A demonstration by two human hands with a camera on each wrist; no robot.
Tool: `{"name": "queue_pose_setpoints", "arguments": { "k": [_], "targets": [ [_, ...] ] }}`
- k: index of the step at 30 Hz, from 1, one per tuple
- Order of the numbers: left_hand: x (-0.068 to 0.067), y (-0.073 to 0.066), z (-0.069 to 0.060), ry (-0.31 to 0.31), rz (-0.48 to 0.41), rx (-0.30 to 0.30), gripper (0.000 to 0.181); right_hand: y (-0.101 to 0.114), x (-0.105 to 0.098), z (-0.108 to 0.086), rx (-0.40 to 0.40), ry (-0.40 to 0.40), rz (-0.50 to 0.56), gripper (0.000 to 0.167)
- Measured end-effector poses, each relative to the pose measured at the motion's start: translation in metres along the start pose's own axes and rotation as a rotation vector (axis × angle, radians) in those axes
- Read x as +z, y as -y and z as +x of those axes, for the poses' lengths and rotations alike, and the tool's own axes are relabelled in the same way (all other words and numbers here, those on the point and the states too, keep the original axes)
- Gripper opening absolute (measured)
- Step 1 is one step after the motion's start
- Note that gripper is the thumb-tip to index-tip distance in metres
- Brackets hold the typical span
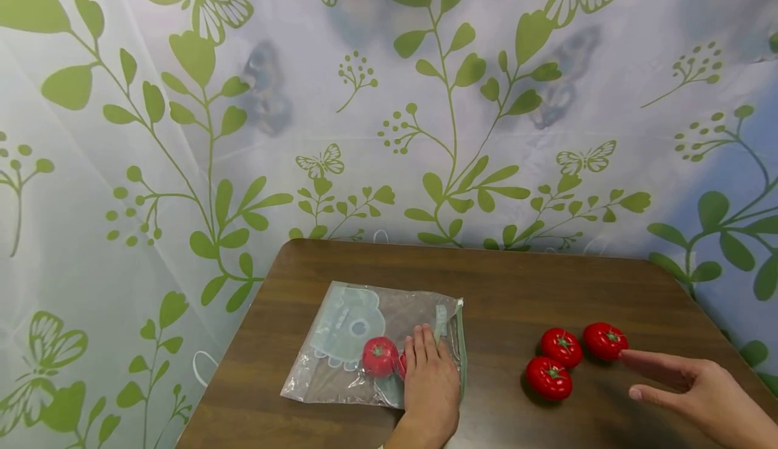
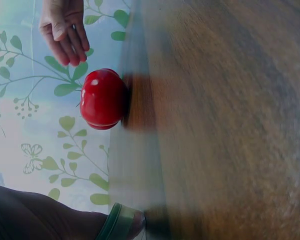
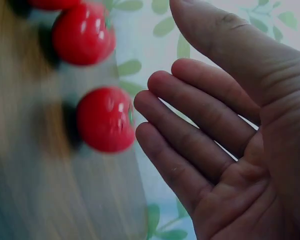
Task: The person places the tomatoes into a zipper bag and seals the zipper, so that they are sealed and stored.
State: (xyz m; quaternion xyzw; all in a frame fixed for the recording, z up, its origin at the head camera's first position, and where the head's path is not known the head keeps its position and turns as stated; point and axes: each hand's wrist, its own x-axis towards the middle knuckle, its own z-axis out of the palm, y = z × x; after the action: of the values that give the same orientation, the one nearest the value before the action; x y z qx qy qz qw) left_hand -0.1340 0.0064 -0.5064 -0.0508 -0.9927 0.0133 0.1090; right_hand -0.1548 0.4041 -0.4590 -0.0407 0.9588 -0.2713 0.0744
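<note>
A clear zip bag (image 1: 304,375) with a pale blue print lies flat on the wooden table. Inside it are a red tomato (image 1: 379,357) and part of a second one, mostly hidden by my left hand (image 1: 430,385). That hand rests on the bag near its green zip edge (image 1: 460,341), fingers straight and together. To the right, three glossy red tomatoes sit close together: one in front (image 1: 549,378), one behind it (image 1: 561,348) and one at the right (image 1: 606,341). My right hand (image 1: 699,388) hovers beside the rightmost tomato (image 3: 106,120), fingers extended, thumb apart, holding nothing.
The brown wooden table (image 1: 486,280) has rounded far corners. Behind it hangs a pale curtain (image 1: 377,186) printed with green leaves and butterflies. Bare wood lies between the bag and the loose tomatoes.
</note>
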Motion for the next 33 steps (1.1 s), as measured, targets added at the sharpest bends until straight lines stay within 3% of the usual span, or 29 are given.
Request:
{"name": "queue_pose_setpoints", "arguments": {
  "k": [7, 10, 23, 33],
  "targets": [
    [-0.002, 0.002, 0.001, 0.031, -0.006, 0.012, 0.056, -0.028, 0.000, -0.004, -0.093, -0.207, 0.048, 0.058],
    [-0.002, 0.002, 0.002, 0.034, 0.001, 0.012, 0.055, -0.036, 0.000, -0.002, -0.091, -0.247, 0.079, 0.058],
    [-0.003, 0.002, 0.002, 0.046, 0.021, -0.003, 0.048, -0.057, -0.005, 0.010, -0.014, -0.242, 0.101, 0.072],
    [-0.003, 0.002, 0.004, 0.076, 0.019, 0.015, 0.057, -0.064, -0.001, 0.026, 0.017, -0.158, 0.074, 0.077]
  ]
}}
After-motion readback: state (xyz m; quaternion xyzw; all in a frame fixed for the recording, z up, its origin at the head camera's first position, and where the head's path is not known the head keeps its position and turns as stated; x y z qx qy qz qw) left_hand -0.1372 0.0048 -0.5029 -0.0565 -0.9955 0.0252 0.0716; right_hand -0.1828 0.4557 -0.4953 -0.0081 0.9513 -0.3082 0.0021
